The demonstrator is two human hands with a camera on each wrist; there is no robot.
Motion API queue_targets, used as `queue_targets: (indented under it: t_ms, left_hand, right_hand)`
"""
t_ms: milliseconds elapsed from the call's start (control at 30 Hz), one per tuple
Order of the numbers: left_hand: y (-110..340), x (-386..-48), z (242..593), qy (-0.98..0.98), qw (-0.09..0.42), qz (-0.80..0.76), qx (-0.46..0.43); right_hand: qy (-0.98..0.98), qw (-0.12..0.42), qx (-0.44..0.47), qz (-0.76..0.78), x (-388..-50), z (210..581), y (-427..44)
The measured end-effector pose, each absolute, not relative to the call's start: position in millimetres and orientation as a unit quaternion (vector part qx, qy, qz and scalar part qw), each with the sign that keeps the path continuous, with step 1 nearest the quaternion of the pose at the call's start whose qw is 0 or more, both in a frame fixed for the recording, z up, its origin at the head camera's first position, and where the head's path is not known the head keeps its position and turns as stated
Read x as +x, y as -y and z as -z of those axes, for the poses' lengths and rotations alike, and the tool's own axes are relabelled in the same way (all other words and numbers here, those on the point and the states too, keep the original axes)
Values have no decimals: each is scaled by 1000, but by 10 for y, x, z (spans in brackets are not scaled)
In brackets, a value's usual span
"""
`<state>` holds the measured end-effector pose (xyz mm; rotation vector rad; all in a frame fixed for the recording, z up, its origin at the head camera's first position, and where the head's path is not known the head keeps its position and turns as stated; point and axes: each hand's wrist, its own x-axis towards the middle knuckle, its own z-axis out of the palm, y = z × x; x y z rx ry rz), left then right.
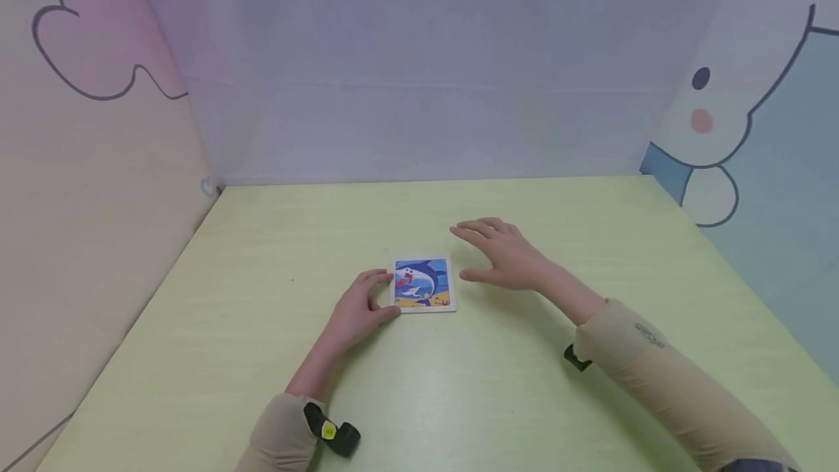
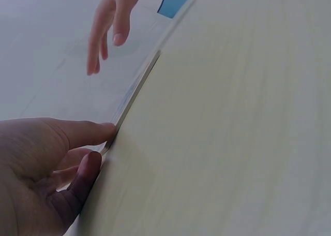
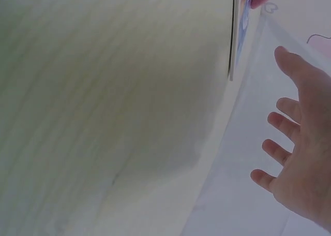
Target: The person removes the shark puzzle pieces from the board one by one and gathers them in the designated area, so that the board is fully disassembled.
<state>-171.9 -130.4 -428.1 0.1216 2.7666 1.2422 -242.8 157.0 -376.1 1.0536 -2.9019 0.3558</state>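
Note:
A small square picture board (image 1: 423,284) with a white border lies flat on the table. Its picture shows a blue-and-white sea animal, probably a shark or whale, over yellow sand. My left hand (image 1: 359,308) touches it from the left: the thumb (image 1: 388,312) is at the near left corner, and the fingers are at the left edge. In the left wrist view the board (image 2: 135,89) appears edge-on beside the thumb. To the right of the board, my right hand (image 1: 507,257) hovers apart from it, fingers spread and holding nothing. The right wrist view shows spread fingertips (image 3: 282,123).
The pale yellow-green table (image 1: 295,370) runs back to a plain lilac cloth wall (image 1: 419,71). Printed panels stand on both sides, the right one bearing a white cartoon figure (image 1: 721,93). Black straps (image 1: 331,430) sit at both wrists over beige sleeves.

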Motion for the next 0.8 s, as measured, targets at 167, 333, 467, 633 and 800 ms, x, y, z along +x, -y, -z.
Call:
queue_targets:
  t_ms: [167, 333, 467, 633, 800]
  left_hand:
    - [1284, -1702, 4253, -912, 53, -404, 39]
    - [1278, -1686, 4248, -912, 61, -404, 39]
    - [1272, -1670, 4245, -911, 65, -406, 38]
    - [1268, -1669, 4252, -908, 63, -413, 44]
    - [1269, -1689, 4248, -909, 64, -408, 64]
  right_hand:
    - [929, 1, 342, -141, -2532, 3868, -1403]
    - [929, -32, 333, -155, -2577, 3942, -1240]
    - [931, -45, 329, -152, -2579, 3989, -1150]
    - [937, -60, 304, -160, -2582, 4019, -1091]
    - [941, -77, 270, -190, -2588, 3985, -1063]
